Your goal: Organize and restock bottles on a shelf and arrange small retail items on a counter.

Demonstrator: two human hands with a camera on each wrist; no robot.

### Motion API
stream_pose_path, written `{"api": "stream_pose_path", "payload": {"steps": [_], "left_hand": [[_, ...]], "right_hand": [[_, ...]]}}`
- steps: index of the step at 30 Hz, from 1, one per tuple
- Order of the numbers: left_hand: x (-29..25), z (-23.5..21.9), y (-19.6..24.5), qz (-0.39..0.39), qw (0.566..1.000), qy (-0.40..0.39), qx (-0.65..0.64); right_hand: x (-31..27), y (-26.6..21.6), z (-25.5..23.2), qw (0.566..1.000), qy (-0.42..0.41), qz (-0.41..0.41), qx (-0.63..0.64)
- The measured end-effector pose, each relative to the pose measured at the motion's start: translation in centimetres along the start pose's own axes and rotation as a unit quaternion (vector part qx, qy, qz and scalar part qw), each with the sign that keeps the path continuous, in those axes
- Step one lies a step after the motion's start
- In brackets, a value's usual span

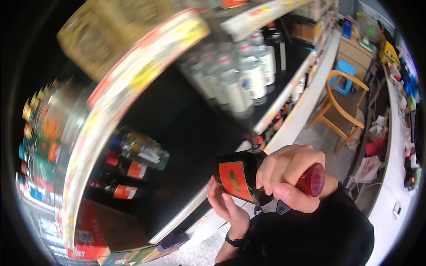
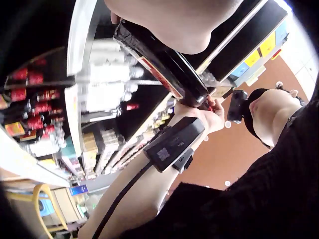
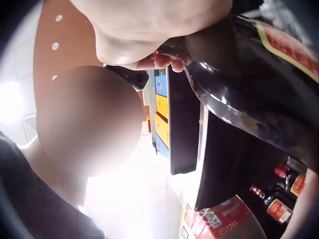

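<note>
A dark bottle (image 1: pixel 255 166) with an orange-red label (image 1: pixel 236 181) and red cap (image 1: pixel 313 178) is held tilted in front of the body. My right hand (image 1: pixel 288 173) grips its neck, fingers curled round it below the cap. At the base end, my left hand (image 1: pixel 228 208) holds the bottle, thumb by the label's lower edge. The left wrist view has the bottle (image 2: pixel 164 62) running below my left hand (image 2: pixel 174 20), with my right hand (image 2: pixel 212 117) at its far end. In the right wrist view, my right hand (image 3: pixel 154 25) covers part of the neck of the bottle (image 3: pixel 234 74).
A black shelf (image 1: pixel 177 124) holds clear bottles (image 1: pixel 230 84) at the back and dark bottles (image 1: pixel 126 191) lying at the left. Large jars (image 1: pixel 51 119) stand far left, with a red box (image 1: pixel 88 230) below. A wooden chair (image 1: pixel 341 106) stands beyond, right.
</note>
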State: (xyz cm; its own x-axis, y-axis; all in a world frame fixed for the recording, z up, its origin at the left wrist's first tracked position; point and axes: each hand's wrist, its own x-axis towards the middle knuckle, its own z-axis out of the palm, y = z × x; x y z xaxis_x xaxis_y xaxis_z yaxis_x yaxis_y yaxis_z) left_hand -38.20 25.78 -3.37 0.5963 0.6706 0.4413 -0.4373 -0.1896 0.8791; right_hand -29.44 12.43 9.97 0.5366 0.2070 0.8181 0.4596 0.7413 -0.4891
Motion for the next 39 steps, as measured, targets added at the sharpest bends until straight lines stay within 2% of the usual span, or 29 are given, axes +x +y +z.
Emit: {"api": "stream_pose_path", "payload": {"steps": [4,6,8,10,13,17,22,24,26,27,30,32,35,36,39], "left_hand": [[-3.3,8.3,-1.4,0.015,0.995,-0.097,0.02],[-4.8,13.0,-2.2,0.003,0.992,-0.127,-0.018],[-6.3,17.4,-2.8,-0.022,0.982,-0.156,-0.108],[-7.6,21.2,-2.5,-0.048,0.977,-0.169,-0.121],[-8.5,25.6,-2.4,-0.151,0.955,-0.2,-0.157],[-8.2,30.0,-3.7,-0.148,0.944,-0.246,-0.162],[-4.9,34.3,-5.3,-0.074,0.952,-0.274,-0.117],[-3.7,35.6,-6.8,-0.069,0.956,-0.266,-0.101],[-2.3,37.2,-7.7,-0.01,0.965,-0.248,-0.084],[-1.4,38.1,-8.0,-0.018,0.967,-0.238,-0.091],[1.2,39.2,-8.2,0.034,0.972,-0.228,-0.054],[2.5,40.5,-8.8,0.04,0.975,-0.213,-0.054],[4.2,41.4,-9.1,0.041,0.979,-0.194,-0.056],[4.8,41.8,-9.2,0.035,0.98,-0.186,-0.061],[6.1,42.6,-9.5,0.009,0.98,-0.189,-0.064]], "right_hand": [[-1.2,-5.5,-8.1,0.996,0.044,-0.032,-0.066],[-1.6,-8.0,-12.1,0.991,0.071,-0.035,-0.111],[-2.1,-10.5,-15.7,0.985,0.092,-0.032,-0.14],[-2.6,-12.7,-18.6,0.975,0.118,-0.045,-0.184],[-3.0,-15.2,-22.2,0.964,0.15,-0.048,-0.215],[-2.2,-16.4,-26.6,0.955,0.163,-0.057,-0.24],[0.4,-13.6,-30.9,0.953,0.154,-0.094,-0.244],[1.6,-11.9,-32.5,0.951,0.143,-0.105,-0.252],[3.3,-10.1,-33.9,0.953,0.143,-0.117,-0.239],[4.4,-9.2,-34.4,0.952,0.151,-0.114,-0.24],[7.7,-6.1,-35.8,0.96,0.142,-0.11,-0.214],[9.2,-3.6,-36.7,0.961,0.129,-0.117,-0.216],[11.1,-0.8,-37.0,0.951,0.2,-0.113,-0.209],[11.8,0.0,-37.2,0.952,0.198,-0.114,-0.203],[13.6,2.0,-38.4,0.941,0.206,-0.053,-0.264]]}}
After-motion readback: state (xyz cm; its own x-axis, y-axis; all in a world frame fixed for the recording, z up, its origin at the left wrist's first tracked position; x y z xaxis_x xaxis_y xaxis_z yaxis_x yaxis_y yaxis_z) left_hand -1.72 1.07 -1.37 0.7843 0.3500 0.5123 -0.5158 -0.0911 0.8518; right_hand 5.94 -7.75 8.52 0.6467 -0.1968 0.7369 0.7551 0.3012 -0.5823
